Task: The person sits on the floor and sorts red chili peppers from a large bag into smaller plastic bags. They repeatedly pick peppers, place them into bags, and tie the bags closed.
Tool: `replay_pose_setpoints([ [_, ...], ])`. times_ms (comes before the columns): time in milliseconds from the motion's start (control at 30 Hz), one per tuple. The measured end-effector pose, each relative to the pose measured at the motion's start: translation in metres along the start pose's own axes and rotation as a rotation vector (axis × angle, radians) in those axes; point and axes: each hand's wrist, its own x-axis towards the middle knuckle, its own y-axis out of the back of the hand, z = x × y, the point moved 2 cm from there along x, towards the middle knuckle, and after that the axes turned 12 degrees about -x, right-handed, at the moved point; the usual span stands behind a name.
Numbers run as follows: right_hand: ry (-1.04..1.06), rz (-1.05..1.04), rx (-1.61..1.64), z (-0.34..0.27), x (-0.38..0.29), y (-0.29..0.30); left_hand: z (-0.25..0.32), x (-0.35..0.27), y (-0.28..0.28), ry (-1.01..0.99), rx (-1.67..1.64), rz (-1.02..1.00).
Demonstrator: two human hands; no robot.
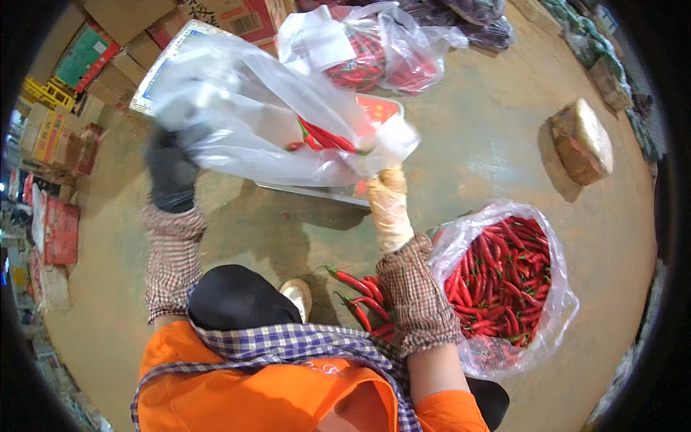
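A clear plastic bag (259, 113) stretches between my hands, with a few red chili peppers (326, 135) showing inside. My left hand (173, 162), in a dark glove and blurred, is at the bag's left end; its fingers cannot be made out. My right hand (390, 189), in a pale glove, grips the bag's bunched right end. Beneath the bag is a platform scale (313, 195), mostly hidden. A large open plastic bag full of red chili peppers (502, 281) stands to the right of my right forearm. Loose red chili peppers (364, 297) lie beside that forearm.
Filled bags of red chili peppers (361, 59) sit beyond the scale, near bags of dark produce (486, 32). A block-like stool (583, 143) stands at the right. Cardboard boxes (124, 32) are stacked at the upper left, and a red crate (61, 229) is at the far left.
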Motion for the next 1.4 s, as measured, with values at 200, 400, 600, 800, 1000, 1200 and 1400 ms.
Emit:
replay_pose_setpoints([
  [200,-0.089,-0.165,-0.452,0.009,0.02,0.038,-0.113,0.002,0.102,0.316,0.034,0.07],
  [400,0.435,-0.268,-0.612,-0.06,0.063,-0.053,-0.065,-0.002,0.08,0.119,0.181,0.11],
  [600,0.286,-0.231,-0.998,-0.081,0.087,-0.034,-0.073,-0.001,0.08,0.149,0.359,0.244],
  [800,0.08,-0.293,-0.044,-0.12,0.133,-0.008,-0.063,0.076,0.041,-0.437,0.402,-0.33],
  [1000,0.291,-0.152,-0.118,-0.095,0.081,0.065,-0.057,0.02,-0.015,-0.125,-0.023,-0.243],
  [1200,-0.342,-0.18,-0.452,0.002,0.04,0.116,-0.13,-0.047,0.059,0.342,0.163,-0.043],
  [1400,0.622,0.217,-0.984,-0.102,0.022,0.062,-0.022,-0.043,-0.002,-0.455,0.758,-0.323],
])
